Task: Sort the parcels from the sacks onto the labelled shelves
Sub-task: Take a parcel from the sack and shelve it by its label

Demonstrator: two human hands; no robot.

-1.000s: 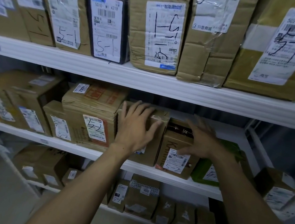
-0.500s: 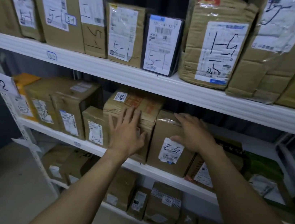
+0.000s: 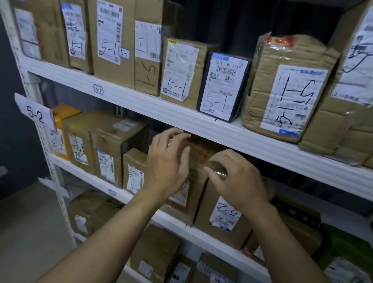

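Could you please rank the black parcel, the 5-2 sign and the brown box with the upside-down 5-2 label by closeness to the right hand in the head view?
1. brown box: on the middle shelf, directly under the right hand, which grips its top.
2. black parcel: on the upper shelf, above the hand.
3. 5-2 sign: far to the left.

Both arms out fwd, L hand & R hand side by side, fingers loosely curled

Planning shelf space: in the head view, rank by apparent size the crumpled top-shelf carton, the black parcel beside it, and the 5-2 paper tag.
Largest to smallest:
1. crumpled carton
2. black parcel
3. 5-2 paper tag
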